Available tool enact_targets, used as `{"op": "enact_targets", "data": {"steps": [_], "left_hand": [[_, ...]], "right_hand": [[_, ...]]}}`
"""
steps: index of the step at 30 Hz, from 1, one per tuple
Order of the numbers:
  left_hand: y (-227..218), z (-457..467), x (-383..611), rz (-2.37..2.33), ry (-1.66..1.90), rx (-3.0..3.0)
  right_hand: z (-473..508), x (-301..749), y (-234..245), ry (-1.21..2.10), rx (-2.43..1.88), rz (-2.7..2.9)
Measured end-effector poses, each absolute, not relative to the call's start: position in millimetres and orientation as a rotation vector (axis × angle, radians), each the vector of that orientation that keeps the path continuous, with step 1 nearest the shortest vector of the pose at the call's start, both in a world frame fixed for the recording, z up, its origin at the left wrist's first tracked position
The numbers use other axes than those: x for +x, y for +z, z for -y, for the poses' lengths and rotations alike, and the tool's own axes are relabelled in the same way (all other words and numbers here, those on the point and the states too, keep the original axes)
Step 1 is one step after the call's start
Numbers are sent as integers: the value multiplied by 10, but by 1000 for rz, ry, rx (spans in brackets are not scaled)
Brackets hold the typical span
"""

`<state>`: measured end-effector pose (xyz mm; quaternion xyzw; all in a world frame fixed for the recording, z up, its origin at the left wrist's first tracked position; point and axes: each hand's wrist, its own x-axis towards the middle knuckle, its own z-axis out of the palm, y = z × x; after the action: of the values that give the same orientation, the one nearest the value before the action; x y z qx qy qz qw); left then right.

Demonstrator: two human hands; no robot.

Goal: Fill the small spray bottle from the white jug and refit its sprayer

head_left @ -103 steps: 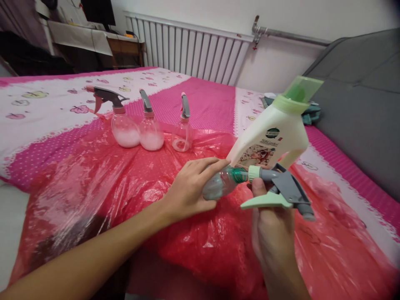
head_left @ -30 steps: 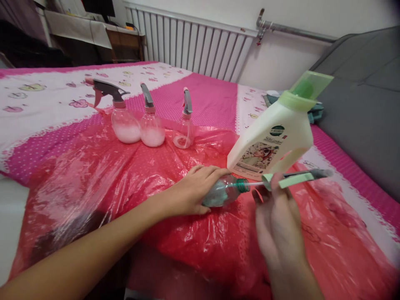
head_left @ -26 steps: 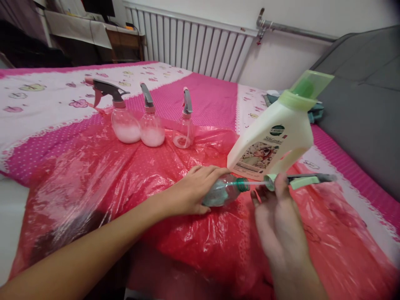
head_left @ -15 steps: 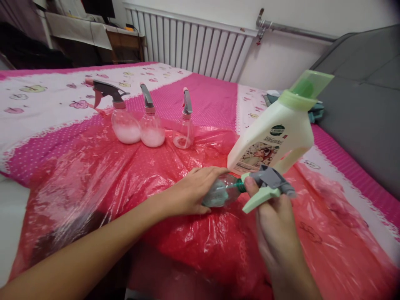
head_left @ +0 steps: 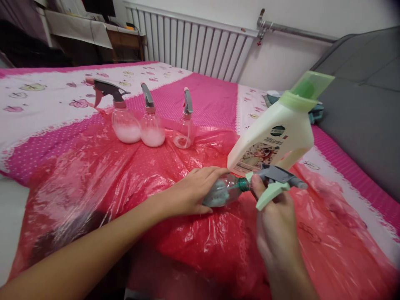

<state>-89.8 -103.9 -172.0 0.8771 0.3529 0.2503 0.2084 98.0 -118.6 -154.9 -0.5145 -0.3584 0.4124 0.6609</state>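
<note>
My left hand (head_left: pixel 193 189) is wrapped round a clear bottle (head_left: pixel 223 191) with a green threaded neck, which lies tilted over the red plastic sheet (head_left: pixel 187 237). Pale liquid or foam shows inside it. My right hand (head_left: pixel 276 216) grips a grey and light green spray trigger head (head_left: pixel 275 179) just beyond the neck. The threads are exposed, with a small gap between the neck and the head's collar. Right behind stands a large white detergent bottle (head_left: pixel 271 133) with a green cap.
Three spray bottles with pink collars stand farther back: a left one (head_left: pixel 125 125) and a middle one (head_left: pixel 152 131) with whitish foam, and a right one (head_left: pixel 183 133) with little in it. A grey headboard (head_left: pixel 362 83) borders the bed on the right; a radiator (head_left: pixel 190 41) is behind.
My right hand has drawn the spray head a little to the right, away from the bottle, so more of the green neck shows. My left hand and the bottle have barely moved.
</note>
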Motion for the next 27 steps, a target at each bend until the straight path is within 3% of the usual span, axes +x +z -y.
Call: {"op": "enact_targets", "data": {"steps": [11, 27], "left_hand": [[-1733, 1036, -888, -990, 703, 2447], [-1731, 1040, -892, -987, 715, 2432]], "right_hand": [[1190, 1007, -1593, 652, -1167, 1091], [1210, 1011, -1589, 642, -1152, 1101]]}}
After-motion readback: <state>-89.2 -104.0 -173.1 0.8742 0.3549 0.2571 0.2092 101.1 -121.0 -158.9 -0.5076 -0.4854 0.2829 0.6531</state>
